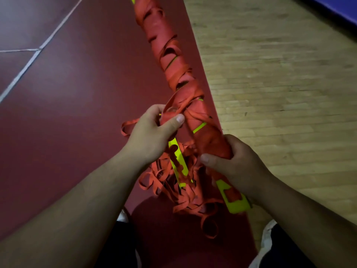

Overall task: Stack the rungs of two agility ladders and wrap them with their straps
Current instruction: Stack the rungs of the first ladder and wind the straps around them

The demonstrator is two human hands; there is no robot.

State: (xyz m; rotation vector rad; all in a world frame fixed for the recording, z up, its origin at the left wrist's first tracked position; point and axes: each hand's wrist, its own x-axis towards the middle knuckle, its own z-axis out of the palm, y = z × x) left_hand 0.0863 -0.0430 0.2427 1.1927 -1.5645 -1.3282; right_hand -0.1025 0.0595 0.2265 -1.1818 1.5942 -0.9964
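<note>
A long bundle of stacked neon-yellow rungs [236, 205] runs from the lower right up to the top centre, wound along most of its length in orange strap [164, 31]. My right hand [235, 161] grips the bundle near its lower end. My left hand [152, 132] pinches a bunch of orange strap against the bundle's left side. Below my hands lies a loose tangle of orange strap [173, 182] with a second set of yellow rungs [178, 163] in it.
The floor below is dark red [77, 93] with white lines [25, 66] at the left, and pale wood boards [280, 84] at the right. A blue mat edge [338, 12] shows top right. My shoes [267, 236] and dark trouser legs are at the bottom.
</note>
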